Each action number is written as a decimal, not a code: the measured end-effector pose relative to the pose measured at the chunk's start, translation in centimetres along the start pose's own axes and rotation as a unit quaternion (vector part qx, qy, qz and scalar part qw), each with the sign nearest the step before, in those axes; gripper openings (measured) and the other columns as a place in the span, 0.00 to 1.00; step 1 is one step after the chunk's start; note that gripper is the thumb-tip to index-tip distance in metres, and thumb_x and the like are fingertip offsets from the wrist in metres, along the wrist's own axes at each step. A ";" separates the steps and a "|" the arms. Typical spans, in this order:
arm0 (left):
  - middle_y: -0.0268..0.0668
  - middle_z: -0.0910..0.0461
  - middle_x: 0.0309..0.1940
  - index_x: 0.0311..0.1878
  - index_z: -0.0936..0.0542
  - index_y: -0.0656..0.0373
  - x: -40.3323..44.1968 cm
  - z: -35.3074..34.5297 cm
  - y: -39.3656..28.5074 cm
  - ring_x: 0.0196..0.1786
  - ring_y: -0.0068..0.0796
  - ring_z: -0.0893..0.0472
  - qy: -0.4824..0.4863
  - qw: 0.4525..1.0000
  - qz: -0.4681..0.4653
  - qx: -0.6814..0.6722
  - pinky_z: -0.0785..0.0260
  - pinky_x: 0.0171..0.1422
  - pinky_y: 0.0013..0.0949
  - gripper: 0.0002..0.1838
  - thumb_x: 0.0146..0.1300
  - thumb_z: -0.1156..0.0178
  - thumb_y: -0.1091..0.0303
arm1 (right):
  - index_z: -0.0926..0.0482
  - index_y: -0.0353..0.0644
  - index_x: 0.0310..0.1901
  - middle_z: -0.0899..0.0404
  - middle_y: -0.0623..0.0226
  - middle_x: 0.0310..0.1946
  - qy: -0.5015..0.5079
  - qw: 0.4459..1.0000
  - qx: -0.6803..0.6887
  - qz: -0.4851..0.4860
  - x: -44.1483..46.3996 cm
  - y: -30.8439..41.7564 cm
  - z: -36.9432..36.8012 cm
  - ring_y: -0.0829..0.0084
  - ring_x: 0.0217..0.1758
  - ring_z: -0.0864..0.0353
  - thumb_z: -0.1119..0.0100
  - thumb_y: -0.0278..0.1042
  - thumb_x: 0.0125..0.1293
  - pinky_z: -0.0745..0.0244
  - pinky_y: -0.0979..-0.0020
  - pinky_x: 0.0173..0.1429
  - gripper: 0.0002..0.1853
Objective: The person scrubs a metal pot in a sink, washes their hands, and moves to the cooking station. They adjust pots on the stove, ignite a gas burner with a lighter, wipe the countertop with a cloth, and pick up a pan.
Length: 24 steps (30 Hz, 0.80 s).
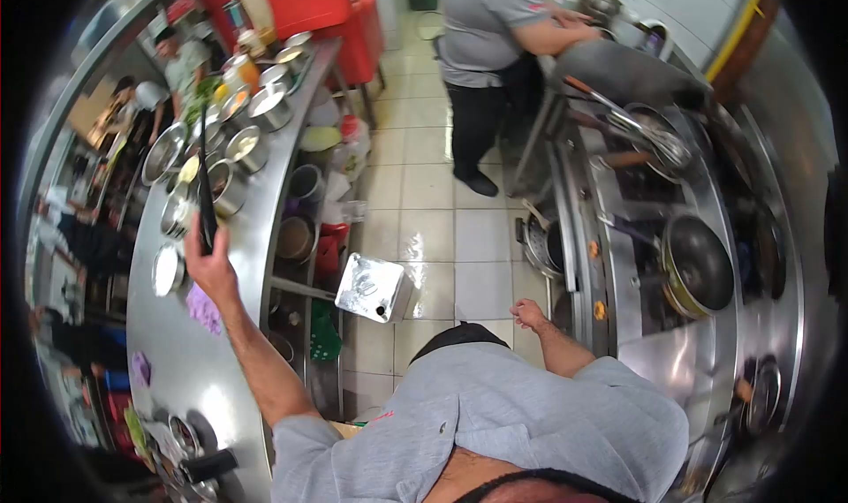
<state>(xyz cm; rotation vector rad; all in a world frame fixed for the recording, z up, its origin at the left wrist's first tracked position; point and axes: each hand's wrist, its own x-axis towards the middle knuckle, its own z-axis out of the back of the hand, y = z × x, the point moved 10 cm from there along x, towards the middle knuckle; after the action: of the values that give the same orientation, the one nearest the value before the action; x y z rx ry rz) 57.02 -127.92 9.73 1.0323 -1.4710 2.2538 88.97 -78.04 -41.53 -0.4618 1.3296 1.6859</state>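
Observation:
My left hand [212, 269] is closed around one end of a long, slim black utensil [207, 194], held above the steel counter; its exact kind does not show. The utensil points away from me, over several metal pots and bowls. Closest to that hand are a white-filled bowl [167, 270] and a crumpled purple cloth [204, 309] on the counter. My right hand [528, 314] hangs at my side near the stove front, its fingers loosely bent and apart, with nothing visible in them.
On the right, the stove carries a wok [698, 263] and a pan with a whisk [667, 145]. A co-worker [486, 52] stands ahead at the stove's far end. A square metal container [373, 287] juts into the tiled aisle [481, 238]. Other people are beyond the counter.

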 end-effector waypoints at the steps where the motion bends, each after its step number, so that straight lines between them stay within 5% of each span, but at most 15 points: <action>1: 0.37 0.26 0.39 0.49 0.27 0.61 2.1 1.7 -0.3 0.41 0.28 0.27 -0.040 0.999 0.003 -0.019 0.36 0.49 0.28 0.22 0.48 0.37 0.74 | 0.29 0.41 0.44 0.25 0.68 0.29 0.012 1.000 -0.017 0.019 1.3 2.0 -0.4 0.76 0.23 0.26 0.42 0.37 0.52 0.32 0.73 0.21 0.18; 3: 0.37 0.27 0.36 0.47 0.25 0.60 5.3 4.1 -5.5 0.39 0.28 0.27 -0.090 0.977 -0.131 0.143 0.36 0.46 0.28 0.20 0.47 0.36 0.72 | 0.29 0.42 0.40 0.27 0.70 0.25 0.024 0.998 -0.006 0.054 4.2 4.8 0.2 0.76 0.21 0.27 0.45 0.36 0.53 0.33 0.73 0.20 0.13; 10: 0.39 0.27 0.33 0.37 0.24 0.61 16.5 15.4 -8.3 0.35 0.32 0.27 -0.264 0.913 -0.179 0.255 0.35 0.41 0.31 0.20 0.43 0.33 0.60 | 0.30 0.41 0.38 0.29 0.69 0.23 -0.004 0.999 0.012 0.053 6.3 10.5 -0.2 0.76 0.18 0.29 0.48 0.34 0.54 0.34 0.75 0.17 0.10; 15: 0.44 0.26 0.36 0.39 0.25 0.63 24.7 23.0 -10.3 0.47 0.42 0.31 -0.335 0.816 -0.269 0.386 0.40 0.53 0.39 0.22 0.44 0.38 0.57 | 0.30 0.41 0.39 0.28 0.68 0.25 0.023 0.999 0.043 -0.003 5.5 9.0 -6.5 0.75 0.20 0.28 0.48 0.34 0.55 0.34 0.75 0.17 0.11; 19: 0.47 0.25 0.40 0.44 0.25 0.63 32.9 27.7 -8.7 0.53 0.44 0.35 -0.329 0.710 -0.257 0.568 0.42 0.56 0.40 0.24 0.45 0.43 0.55 | 0.31 0.41 0.44 0.28 0.67 0.28 0.045 0.998 -0.024 -0.035 2.6 10.1 -12.4 0.74 0.23 0.27 0.47 0.35 0.55 0.33 0.74 0.18 0.15; 21: 0.44 0.23 0.37 0.44 0.24 0.60 35.0 28.5 -8.2 0.47 0.39 0.29 -0.360 0.665 -0.243 0.608 0.36 0.52 0.35 0.19 0.51 0.45 0.59 | 0.32 0.42 0.46 0.28 0.67 0.29 0.065 0.997 -0.036 -0.036 2.3 10.6 -14.4 0.74 0.24 0.27 0.46 0.35 0.55 0.33 0.72 0.20 0.17; 24: 0.45 0.22 0.35 0.43 0.23 0.57 38.5 30.3 -7.3 0.42 0.38 0.26 -0.369 0.590 -0.222 0.683 0.34 0.46 0.35 0.24 0.47 0.40 0.49 | 0.32 0.42 0.46 0.28 0.67 0.29 0.054 0.998 -0.018 -0.005 1.4 13.5 -15.4 0.74 0.25 0.27 0.46 0.36 0.55 0.33 0.72 0.21 0.17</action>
<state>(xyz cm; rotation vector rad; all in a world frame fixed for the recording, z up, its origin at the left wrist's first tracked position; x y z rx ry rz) 46.35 -157.28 48.18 2.4814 0.9336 2.2929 73.55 -91.53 -40.30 -0.5860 1.3738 1.6985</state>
